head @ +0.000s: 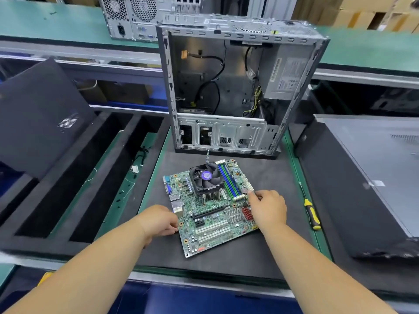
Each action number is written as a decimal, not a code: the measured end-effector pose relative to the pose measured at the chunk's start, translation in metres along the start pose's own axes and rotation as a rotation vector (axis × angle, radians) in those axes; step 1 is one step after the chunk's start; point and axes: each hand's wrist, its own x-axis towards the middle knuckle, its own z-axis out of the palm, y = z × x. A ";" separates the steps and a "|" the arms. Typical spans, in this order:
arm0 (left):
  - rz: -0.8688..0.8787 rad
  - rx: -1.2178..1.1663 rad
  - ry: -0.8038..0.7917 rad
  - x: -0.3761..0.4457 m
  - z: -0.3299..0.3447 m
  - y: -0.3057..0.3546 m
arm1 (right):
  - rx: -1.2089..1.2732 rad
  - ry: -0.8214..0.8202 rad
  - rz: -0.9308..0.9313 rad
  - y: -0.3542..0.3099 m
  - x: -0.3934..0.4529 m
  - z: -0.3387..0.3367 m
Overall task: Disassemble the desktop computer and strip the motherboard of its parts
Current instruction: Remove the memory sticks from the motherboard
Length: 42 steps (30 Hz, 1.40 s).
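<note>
One green rectangular motherboard (210,211), out of its case and lying flat and slightly skewed on the dark grey foam work mat (283,234), placed near the front edge, apparently for easy reach while stripping. Fitted to it: one black square cooler fan (205,176) over a finned metal heatsink; blue and green memory slots (229,181), four by count, seemingly unpopulated, though that is hard to tell; one small red finned heatsink (247,213). One left hand (158,219), fingers curled at the board's left edge beside the rear ports, apparently steadying it; whether they clasp the edge cannot be told. One right hand (268,206), fingertips bent and pinching at something by the near end of the memory slots, the item too small to identify. One open grey steel tower case (240,91), standing just behind the board, with loose black cables and one power supply inside. One yellow-and-black screwdriver (311,213) lying idle right of the mat. One black side panel (38,114) leaning at left.
</note>
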 end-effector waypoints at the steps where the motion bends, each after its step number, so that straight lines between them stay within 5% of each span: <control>1: -0.013 0.059 0.006 0.000 0.000 0.004 | -0.025 -0.013 -0.012 0.000 0.000 -0.003; 5: -0.046 0.432 0.025 0.003 -0.015 0.024 | -0.046 -0.021 -0.004 -0.001 -0.004 -0.012; 8: 0.095 0.663 0.133 0.012 -0.033 0.038 | 0.023 0.017 0.052 0.000 -0.011 -0.019; 16: 0.423 0.473 0.237 0.062 -0.043 0.060 | 0.181 -0.081 0.365 0.001 -0.038 -0.028; 23: 0.512 0.735 0.098 0.117 -0.028 0.076 | 0.160 -0.135 0.509 -0.015 -0.054 -0.016; 33: 0.478 0.747 0.021 0.137 -0.028 0.081 | 0.173 -0.185 0.629 -0.027 -0.053 0.002; 42: 0.272 0.508 -0.036 0.109 -0.039 0.073 | 0.199 -0.213 0.443 -0.020 -0.012 -0.002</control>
